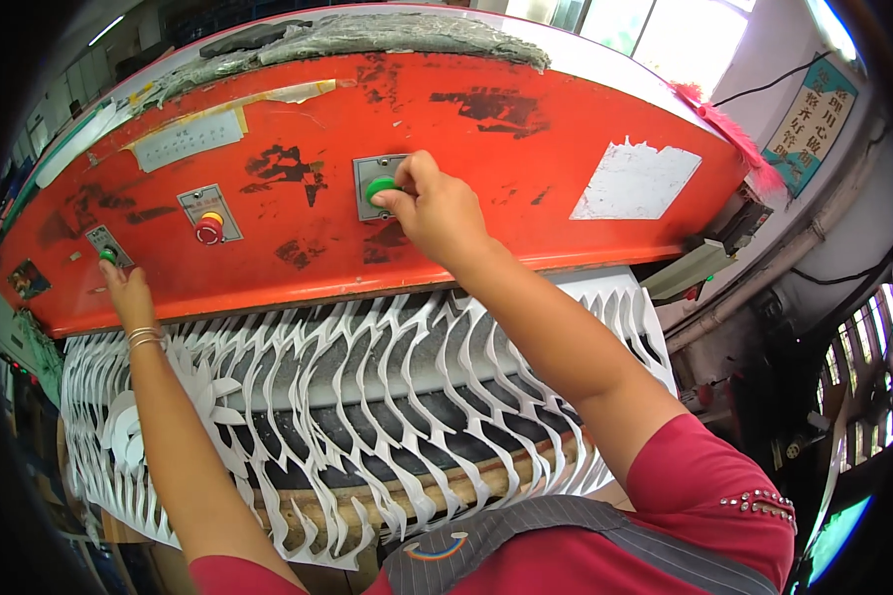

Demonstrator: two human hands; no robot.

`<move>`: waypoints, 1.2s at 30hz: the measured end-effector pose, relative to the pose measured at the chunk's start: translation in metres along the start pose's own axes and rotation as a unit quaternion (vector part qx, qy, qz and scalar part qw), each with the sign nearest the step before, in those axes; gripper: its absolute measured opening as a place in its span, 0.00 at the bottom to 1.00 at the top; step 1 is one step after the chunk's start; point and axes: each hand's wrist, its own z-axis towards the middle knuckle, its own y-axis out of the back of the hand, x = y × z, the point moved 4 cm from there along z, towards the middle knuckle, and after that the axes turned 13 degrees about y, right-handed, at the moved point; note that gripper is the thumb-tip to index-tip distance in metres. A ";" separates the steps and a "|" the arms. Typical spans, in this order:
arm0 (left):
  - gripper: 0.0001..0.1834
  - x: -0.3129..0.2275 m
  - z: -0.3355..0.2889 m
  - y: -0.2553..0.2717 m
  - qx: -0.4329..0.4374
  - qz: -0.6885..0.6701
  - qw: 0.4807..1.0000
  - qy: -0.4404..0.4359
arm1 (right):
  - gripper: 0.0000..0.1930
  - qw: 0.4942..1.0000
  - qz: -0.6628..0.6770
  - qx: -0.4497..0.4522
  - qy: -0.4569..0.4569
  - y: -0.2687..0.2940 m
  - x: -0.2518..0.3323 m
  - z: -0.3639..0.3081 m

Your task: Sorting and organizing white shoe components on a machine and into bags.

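My right hand (435,208) reaches up to the red machine panel. Its thumb and curled fingers close against a large green push button (380,188) on a grey plate. Farther left, my left hand (129,295), with bangles at the wrist, has a fingertip at a smaller green button (108,255); its thumb stands slightly apart. Between the two hands sits a red mushroom-shaped stop button (209,229) on a yellow collar. Below the panel, a white cut sheet (407,436) with long wavy strips and slots spreads over a dark bed (318,375).
White petal-shaped cut pieces (127,436) lie on the sheet beside my left forearm. Crumpled plastic wrap (387,38) rests along the machine's top. A pink feathery duster (729,129) hangs at its right end, near pipes (754,283) along the wall.
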 end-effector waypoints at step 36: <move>0.10 -0.133 -0.479 0.137 0.447 0.131 0.883 -0.060 | 0.28 0.967 0.005 0.209 -0.149 0.029 -0.082 -0.212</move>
